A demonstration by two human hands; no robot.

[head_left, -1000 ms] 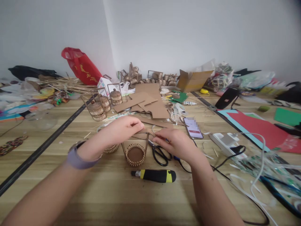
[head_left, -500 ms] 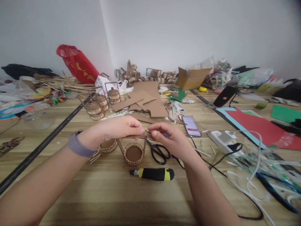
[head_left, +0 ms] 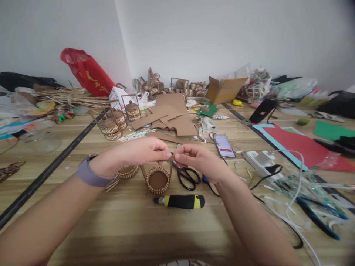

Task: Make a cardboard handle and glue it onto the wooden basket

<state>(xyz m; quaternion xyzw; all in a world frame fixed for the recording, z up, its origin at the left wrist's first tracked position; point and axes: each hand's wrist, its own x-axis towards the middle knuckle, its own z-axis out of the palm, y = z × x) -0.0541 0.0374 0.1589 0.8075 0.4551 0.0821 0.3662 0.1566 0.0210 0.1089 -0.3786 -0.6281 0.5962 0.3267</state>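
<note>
A small round basket (head_left: 158,180), ringed with light stick ends and floored in brown, stands on the wooden table with its tall brown strip handle rising toward me. Above it, my left hand (head_left: 144,151) is closed at the handle's top bar, thumb against fingers. Facing it, my right hand (head_left: 196,159) pinches close to the handle's right corner, its fingertips almost touching the left ones. What lies in the right pinch is hidden; a tiny dark bit shows between the hands. Black-handled scissors (head_left: 188,178) lie beneath my right hand. A black-and-yellow utility knife (head_left: 180,201) lies in front of the basket.
Partly behind my left wrist is another round basket (head_left: 128,171), with loose sticks (head_left: 112,184). Lidded baskets (head_left: 109,127) stand at left, cardboard sheets (head_left: 173,114) behind. Rightward are a phone (head_left: 224,145), a power strip (head_left: 257,164), cables and blue-handled pliers (head_left: 317,218).
My right hand has moved slightly left, and its fingers have closed into a pinch beside the left fingertips. The left hand stays nearly in place. The whole view has shifted a little.
</note>
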